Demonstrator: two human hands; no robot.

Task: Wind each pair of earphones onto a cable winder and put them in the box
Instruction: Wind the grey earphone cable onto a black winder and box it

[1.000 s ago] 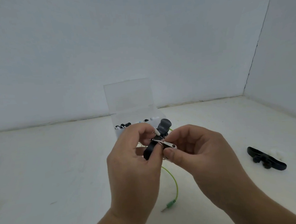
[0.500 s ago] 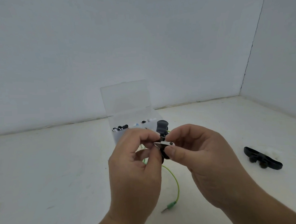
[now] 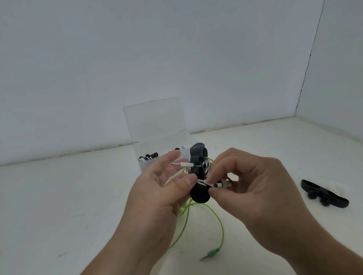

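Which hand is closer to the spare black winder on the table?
Right. The right hand is just left of the spare winder, not touching; the left hand is farther left.

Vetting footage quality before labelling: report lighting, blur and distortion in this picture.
Head view: light soft and even, shadows faint under the spare cable winder; left hand fingertips slightly soft, likely motion; clear box lid nearly melts into the wall; the wall corner seam leans, wide-angle distortion.
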